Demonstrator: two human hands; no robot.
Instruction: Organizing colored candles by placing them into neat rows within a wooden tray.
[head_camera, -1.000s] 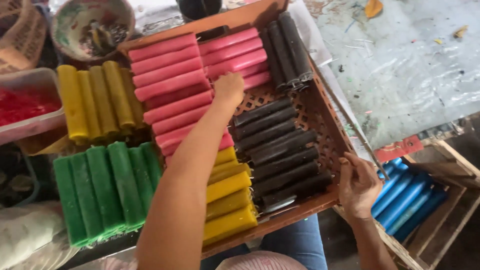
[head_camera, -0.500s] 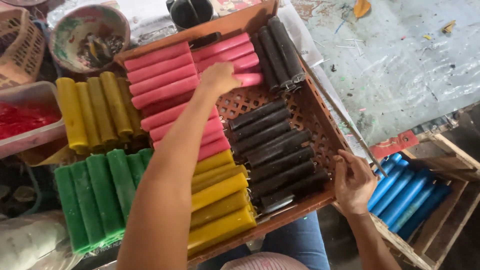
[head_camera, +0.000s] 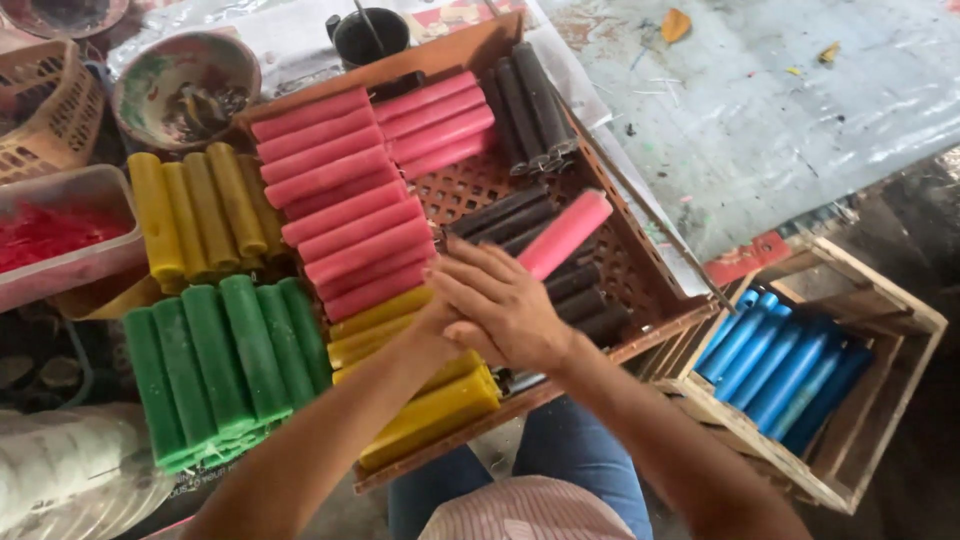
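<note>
While over the tray (head_camera: 640, 330):
pink stick (head_camera: 565, 235): now lifted off its row, gripped by right hand (head_camera: 505, 305)
left hand (head_camera: 440, 320): mostly hidden, grip can't be told

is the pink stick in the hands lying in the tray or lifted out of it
Lifted out. Both hands hold the pink stick by one end, angled up above the black sticks in the tray.

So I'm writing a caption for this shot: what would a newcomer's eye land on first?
Probably the pink roll held between the left hand and right hand over the brown lattice tray. Next come the colour blocks: pink rolls along the tray's left side, yellow rolls at its near end, green rolls outside it to the left, and blue rolls in the wooden crate at right.
</note>
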